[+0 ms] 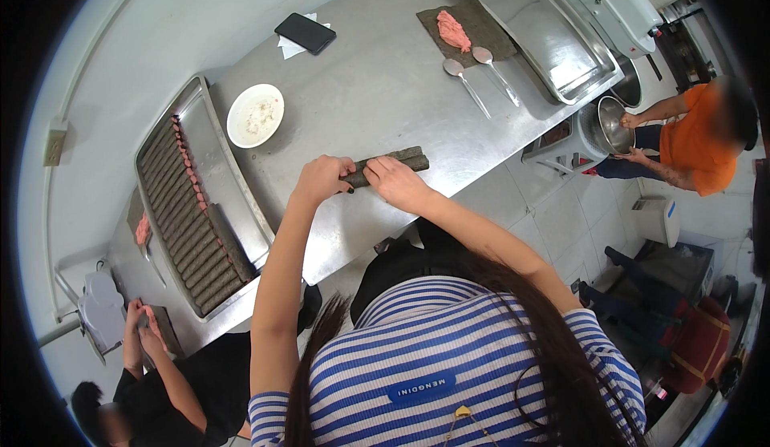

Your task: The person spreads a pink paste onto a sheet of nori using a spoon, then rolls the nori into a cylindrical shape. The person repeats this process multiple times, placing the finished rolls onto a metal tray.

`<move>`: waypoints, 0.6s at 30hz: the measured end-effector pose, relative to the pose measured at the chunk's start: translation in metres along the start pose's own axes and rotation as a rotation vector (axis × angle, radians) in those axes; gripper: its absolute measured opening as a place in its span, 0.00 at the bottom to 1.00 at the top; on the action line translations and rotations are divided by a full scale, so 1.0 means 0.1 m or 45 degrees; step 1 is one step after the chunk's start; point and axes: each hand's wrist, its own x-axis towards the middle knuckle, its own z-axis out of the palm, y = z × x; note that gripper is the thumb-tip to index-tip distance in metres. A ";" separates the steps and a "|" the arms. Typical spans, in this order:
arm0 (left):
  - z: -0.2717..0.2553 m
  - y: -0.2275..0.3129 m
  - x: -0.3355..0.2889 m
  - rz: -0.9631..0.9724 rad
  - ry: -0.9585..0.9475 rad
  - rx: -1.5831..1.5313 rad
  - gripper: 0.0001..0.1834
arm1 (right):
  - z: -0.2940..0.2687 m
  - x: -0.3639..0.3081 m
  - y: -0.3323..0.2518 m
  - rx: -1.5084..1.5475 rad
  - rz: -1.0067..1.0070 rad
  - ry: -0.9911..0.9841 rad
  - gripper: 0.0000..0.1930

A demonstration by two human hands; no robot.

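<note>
A dark green seaweed roll (415, 158) lies on the steel table's near side, its free end pointing right. My left hand (325, 178) has its fingers curled around the roll's left end. Against its middle presses my right hand (395, 182), fingers bent over the top. My fingers hide part of the roll, and no filling shows. To the left, a metal tray (265, 242) holds a long row of similar rolls (188, 214), with pink filling showing at several ends. Farther right, a flat seaweed sheet (489, 34) carries a lump of pink paste (453, 32).
Two spoons (465, 86) lie near the sheet. A white bowl (255, 116) with residue and a black phone (305, 33) sit on the table (361, 70). Another metal tray (573, 66) stands far right. One co-worker (160, 395) handles pink paste at lower left; another (694, 138) holds a metal bowl.
</note>
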 end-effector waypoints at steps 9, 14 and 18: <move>0.26 0.10 -0.20 0.205 0.468 0.231 0.19 | 0.08 0.00 -0.04 -0.010 0.088 0.004 0.12; 0.39 0.04 -0.17 0.144 0.452 0.322 0.15 | 0.07 -0.05 0.00 -0.019 0.115 -0.040 0.13; 0.39 0.04 -0.20 0.141 0.467 0.311 0.14 | -0.03 -0.15 0.12 0.014 0.198 -0.118 0.13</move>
